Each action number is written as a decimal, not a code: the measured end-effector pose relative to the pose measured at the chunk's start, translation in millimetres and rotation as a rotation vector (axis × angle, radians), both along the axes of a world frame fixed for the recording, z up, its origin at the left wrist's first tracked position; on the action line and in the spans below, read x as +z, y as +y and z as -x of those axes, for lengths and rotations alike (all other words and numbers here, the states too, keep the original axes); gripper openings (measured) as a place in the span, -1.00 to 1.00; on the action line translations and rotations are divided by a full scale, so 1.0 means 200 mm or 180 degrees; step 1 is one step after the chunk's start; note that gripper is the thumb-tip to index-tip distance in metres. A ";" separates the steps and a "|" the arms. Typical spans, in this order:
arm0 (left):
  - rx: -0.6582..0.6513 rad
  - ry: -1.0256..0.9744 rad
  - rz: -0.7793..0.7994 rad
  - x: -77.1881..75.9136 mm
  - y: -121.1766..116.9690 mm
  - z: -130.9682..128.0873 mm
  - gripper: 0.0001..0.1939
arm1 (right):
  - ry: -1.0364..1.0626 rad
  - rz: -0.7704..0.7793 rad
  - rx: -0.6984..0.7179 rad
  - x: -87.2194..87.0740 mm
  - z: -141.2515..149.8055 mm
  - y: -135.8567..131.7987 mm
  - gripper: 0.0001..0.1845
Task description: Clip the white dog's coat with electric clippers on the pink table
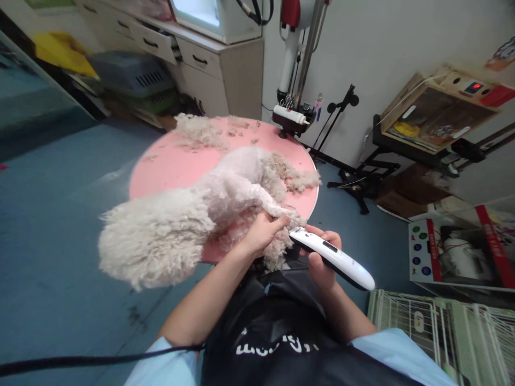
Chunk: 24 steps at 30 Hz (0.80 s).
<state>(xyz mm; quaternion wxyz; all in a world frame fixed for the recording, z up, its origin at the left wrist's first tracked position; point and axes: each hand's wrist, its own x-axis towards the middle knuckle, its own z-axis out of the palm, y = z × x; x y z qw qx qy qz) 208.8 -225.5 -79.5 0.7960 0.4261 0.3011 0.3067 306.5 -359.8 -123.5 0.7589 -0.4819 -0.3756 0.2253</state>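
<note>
A white curly-haired dog [237,182] is on a round pink table [161,166]. Its back and the near foreleg are clipped short, while the head [148,241] is still thick with fur and hangs past the table's left edge. My left hand [263,231] is closed around the lower part of that leg, close to the paw [295,217]. In my right hand [324,257] is a white cordless hair clipper [333,254], its blade end right at the paw. The fingers behind the clipper are partly hidden.
Loose fur clumps [197,131] lie on the table's far side and more fur [300,179] on its right. A tool holder [292,120] with a white bottle stands at the back rim. Wire crates [418,321] are at the lower right; a black cable [100,362] crosses the lower left.
</note>
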 end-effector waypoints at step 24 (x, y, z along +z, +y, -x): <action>0.0303 -0.0026 -0.0074 -0.02 -0.02 -0.04 -0.62 | 0.0616 0.0175 -0.0216 -0.01 -0.03 0.07 -0.69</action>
